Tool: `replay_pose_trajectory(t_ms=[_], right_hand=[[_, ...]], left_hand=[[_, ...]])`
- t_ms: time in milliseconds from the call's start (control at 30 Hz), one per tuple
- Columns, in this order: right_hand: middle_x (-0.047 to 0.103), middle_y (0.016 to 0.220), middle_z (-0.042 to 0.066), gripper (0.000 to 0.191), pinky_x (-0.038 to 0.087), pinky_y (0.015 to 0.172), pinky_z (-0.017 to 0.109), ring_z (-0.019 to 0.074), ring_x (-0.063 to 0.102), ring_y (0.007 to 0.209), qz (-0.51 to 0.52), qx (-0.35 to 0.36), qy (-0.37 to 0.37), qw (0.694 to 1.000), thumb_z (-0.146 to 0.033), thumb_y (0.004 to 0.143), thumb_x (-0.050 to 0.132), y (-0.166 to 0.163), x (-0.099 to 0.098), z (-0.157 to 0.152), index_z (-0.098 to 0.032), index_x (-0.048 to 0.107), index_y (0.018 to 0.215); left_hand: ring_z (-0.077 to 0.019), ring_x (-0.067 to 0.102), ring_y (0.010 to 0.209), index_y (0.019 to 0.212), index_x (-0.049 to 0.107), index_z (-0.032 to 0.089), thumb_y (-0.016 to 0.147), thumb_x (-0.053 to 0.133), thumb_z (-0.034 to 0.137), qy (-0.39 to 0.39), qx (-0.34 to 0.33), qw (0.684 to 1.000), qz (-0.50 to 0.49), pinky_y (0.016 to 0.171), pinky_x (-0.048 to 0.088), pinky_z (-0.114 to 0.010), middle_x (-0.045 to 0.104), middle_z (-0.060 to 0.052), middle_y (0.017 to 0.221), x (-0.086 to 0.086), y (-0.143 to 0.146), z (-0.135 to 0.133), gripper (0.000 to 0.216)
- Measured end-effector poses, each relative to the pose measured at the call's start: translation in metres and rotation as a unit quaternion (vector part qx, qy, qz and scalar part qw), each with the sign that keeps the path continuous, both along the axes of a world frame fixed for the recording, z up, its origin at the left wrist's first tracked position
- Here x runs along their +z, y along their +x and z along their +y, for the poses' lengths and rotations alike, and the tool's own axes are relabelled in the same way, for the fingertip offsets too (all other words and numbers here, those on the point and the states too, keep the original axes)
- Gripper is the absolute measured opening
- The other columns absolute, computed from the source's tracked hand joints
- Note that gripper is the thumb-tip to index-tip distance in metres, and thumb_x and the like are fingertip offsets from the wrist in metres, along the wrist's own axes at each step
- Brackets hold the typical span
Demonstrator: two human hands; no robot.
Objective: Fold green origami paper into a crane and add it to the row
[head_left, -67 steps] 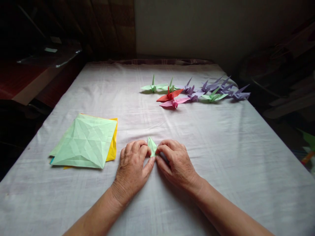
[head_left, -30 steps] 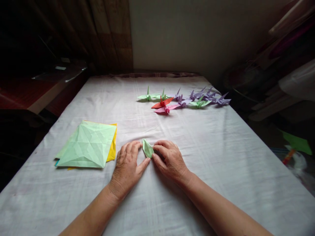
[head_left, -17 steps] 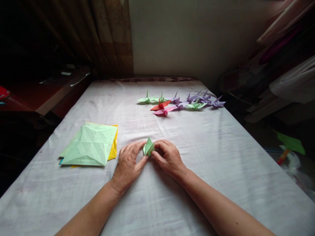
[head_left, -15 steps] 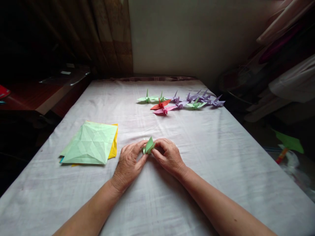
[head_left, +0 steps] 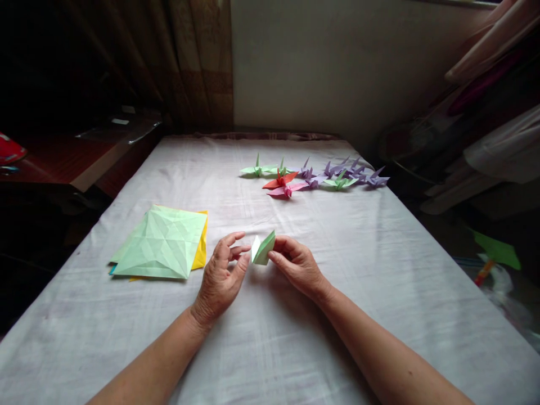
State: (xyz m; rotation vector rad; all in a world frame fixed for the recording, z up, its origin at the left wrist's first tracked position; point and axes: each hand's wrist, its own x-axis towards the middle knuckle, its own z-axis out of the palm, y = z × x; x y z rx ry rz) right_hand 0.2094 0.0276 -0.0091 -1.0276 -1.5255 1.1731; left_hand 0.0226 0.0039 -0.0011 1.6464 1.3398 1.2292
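Note:
A small folded piece of green paper is pinched between the thumb and fingers of my right hand. One of its flaps stands apart on the left and shows a paler face. Close to that flap, my left hand is open, with thumb and fingers apart and nothing held in them. Left of my hands lies a stack of paper sheets; the top one is light green and creased, with yellow and blue edges showing beneath.
Several folded paper cranes in purple, green, red and pink stand towards the back right of the cloth-covered table. A wooden surface adjoins on the left. Clothes hang at the right.
My left fingers have let go of the green paper and spread apart. The paper has turned and opened out somewhat in my right hand. The whole view has shifted slightly.

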Motion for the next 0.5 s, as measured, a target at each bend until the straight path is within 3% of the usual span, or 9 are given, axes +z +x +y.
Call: replay_pose_trajectory(t_ms=[67,167,267,400,500], right_hand=[[0.071,0.089,0.003,0.025,0.055,0.074,0.032,0.0176,0.066,0.080,0.049,0.027,-0.034,0.998,-0.043,0.085,0.067,0.001,0.003,0.000,-0.023,0.066,0.099],[0.072,0.089,0.002,0.027,0.056,0.078,0.034,0.0177,0.067,0.081,0.082,0.058,-0.060,0.993,-0.047,0.084,0.070,0.001,0.007,-0.001,-0.025,0.066,0.099],[0.073,0.089,0.001,0.026,0.056,0.082,0.034,0.0171,0.068,0.082,0.111,0.077,-0.065,0.989,-0.044,0.084,0.071,0.000,0.009,-0.003,-0.025,0.066,0.100],[0.073,0.089,0.000,0.023,0.056,0.083,0.033,0.0170,0.069,0.085,0.127,0.084,-0.069,0.986,-0.041,0.085,0.071,0.001,0.010,-0.004,-0.026,0.066,0.100],[0.073,0.090,0.000,0.024,0.056,0.082,0.033,0.0170,0.069,0.085,0.124,0.078,-0.072,0.987,-0.042,0.084,0.071,0.001,0.009,-0.004,-0.026,0.066,0.101]], left_hand=[[-0.0185,0.071,0.090,0.118,0.052,0.021,0.091,0.055,0.041,-0.079,0.006,0.994,-0.074,0.060,0.058,-0.024,0.063,-0.010,0.118,0.005,-0.001,0.001,0.034],[-0.0169,0.070,0.073,0.108,0.057,0.017,0.086,0.060,0.053,-0.199,-0.038,0.968,-0.150,0.041,0.047,-0.018,0.067,-0.007,0.099,0.011,-0.001,0.001,0.042],[-0.0177,0.070,0.070,0.116,0.056,0.017,0.080,0.066,0.058,-0.283,-0.078,0.938,-0.186,0.039,0.044,-0.016,0.067,-0.005,0.090,0.018,0.001,-0.002,0.056],[-0.0193,0.071,0.072,0.129,0.044,0.019,0.074,0.073,0.056,-0.318,-0.059,0.919,-0.226,0.039,0.044,-0.017,0.068,-0.005,0.092,0.024,0.004,-0.005,0.073],[-0.0189,0.071,0.071,0.128,0.046,0.019,0.070,0.077,0.053,-0.340,-0.060,0.907,-0.243,0.039,0.042,-0.016,0.070,-0.007,0.094,0.024,0.005,-0.006,0.074]])
